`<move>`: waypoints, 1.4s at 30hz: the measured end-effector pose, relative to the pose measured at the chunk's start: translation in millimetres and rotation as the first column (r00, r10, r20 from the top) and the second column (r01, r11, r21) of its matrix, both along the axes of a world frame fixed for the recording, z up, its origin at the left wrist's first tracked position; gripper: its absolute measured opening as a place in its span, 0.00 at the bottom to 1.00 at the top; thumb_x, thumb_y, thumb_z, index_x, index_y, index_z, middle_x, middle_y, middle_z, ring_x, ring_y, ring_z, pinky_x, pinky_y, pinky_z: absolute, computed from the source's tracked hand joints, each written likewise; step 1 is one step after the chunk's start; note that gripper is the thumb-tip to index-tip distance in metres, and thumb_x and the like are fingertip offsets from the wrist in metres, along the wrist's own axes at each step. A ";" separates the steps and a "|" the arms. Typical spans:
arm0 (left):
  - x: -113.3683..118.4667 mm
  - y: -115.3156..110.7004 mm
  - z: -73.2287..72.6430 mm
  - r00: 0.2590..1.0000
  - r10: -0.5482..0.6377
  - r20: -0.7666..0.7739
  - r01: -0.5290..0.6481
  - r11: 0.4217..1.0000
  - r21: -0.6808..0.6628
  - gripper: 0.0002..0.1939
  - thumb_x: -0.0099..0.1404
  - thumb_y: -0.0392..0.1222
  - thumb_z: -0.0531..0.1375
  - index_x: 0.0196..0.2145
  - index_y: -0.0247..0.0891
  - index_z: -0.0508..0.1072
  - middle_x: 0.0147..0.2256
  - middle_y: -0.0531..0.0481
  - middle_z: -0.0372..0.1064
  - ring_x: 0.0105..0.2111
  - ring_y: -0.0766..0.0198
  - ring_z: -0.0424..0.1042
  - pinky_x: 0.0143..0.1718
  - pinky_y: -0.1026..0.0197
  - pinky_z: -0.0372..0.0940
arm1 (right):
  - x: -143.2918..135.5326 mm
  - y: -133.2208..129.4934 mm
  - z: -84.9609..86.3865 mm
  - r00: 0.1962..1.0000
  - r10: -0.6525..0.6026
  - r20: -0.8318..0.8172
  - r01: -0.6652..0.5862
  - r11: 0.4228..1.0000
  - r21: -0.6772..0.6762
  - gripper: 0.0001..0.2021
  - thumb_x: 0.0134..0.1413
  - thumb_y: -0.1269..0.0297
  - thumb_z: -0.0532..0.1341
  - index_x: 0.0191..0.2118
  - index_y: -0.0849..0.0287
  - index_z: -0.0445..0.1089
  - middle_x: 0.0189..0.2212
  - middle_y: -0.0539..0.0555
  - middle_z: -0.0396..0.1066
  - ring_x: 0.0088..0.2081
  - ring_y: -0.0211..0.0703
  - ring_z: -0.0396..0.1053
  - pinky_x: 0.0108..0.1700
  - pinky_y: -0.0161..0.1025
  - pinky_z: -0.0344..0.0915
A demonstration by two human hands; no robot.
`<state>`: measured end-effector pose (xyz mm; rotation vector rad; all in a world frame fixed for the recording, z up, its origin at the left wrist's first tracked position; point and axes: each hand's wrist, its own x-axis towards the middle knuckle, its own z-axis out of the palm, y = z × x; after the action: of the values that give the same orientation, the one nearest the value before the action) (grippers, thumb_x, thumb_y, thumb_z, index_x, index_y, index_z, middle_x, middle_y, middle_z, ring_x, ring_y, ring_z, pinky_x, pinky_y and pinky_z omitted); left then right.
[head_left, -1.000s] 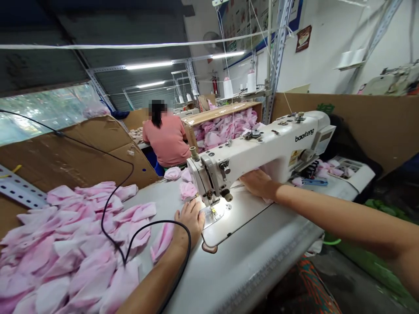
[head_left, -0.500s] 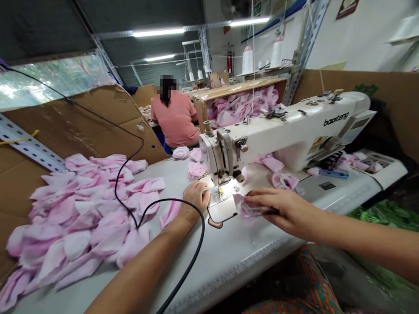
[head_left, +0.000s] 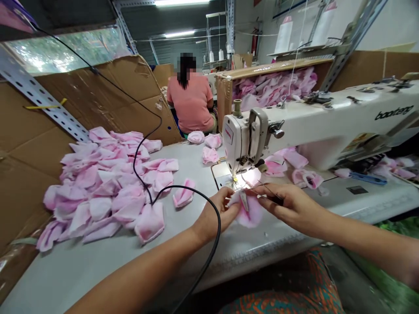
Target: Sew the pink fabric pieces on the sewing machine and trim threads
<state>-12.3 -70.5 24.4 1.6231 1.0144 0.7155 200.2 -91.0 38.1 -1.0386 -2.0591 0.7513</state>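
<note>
Left hand (head_left: 221, 213): partly closed, fingers curled, pinching the left edge of a pink fabric piece (head_left: 250, 214).
Right hand (head_left: 288, 205): half-closed around a slim dark tool (head_left: 275, 196) — cannot tell which kind; fingertips pointing left, at the upper right edge of the same piece.
Fabric location: between both hands, just on the near side of the presser foot (head_left: 235, 179), above the table (head_left: 81, 264); with a pale pointed strip (head_left: 244, 201) over the middle, nature unclear.
Brand on sewing machine (head_left: 288, 126): dark lettering on the arm, right part, reads roughly "baorteng".
Head badge (head_left: 228, 134): small red lettering at the left end of the machine, too small to read.
Yellow label (head_left: 359, 141): low on the right part of the machine, not legible.
Left side: big heap of pink pieces (head_left: 111, 187); single pink piece (head_left: 183, 194) between heap and left hand; black cable (head_left: 160, 115) looping across.
Far side: three rolled pink pieces (head_left: 209, 155) near the machine head; person in a coral top (head_left: 191, 104) beyond, back turned.
Right side: blue snips (head_left: 368, 178) on the table.
Change vs half a second ago: left hand off the left side of the needle plate, now nearer and on the fabric; right hand and piece shifted left to meet it — heap unchanged; machine farther right in view.
</note>
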 end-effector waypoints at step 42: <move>-52.5 24.3 -16.7 0.784 -0.037 -0.620 0.561 0.472 0.681 0.19 0.67 0.34 0.55 0.55 0.32 0.65 0.47 0.41 0.70 0.46 0.55 0.68 0.50 0.55 0.65 | -20.7 17.7 -52.1 0.756 0.026 0.654 -0.354 0.857 0.375 0.16 0.52 0.76 0.55 0.48 0.62 0.67 0.52 0.62 0.72 0.51 0.54 0.68 0.47 0.49 0.73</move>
<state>-64.8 -46.2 7.8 2.9462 0.6708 0.5078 179.5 -73.3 -14.0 -0.8451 -2.7734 -0.0879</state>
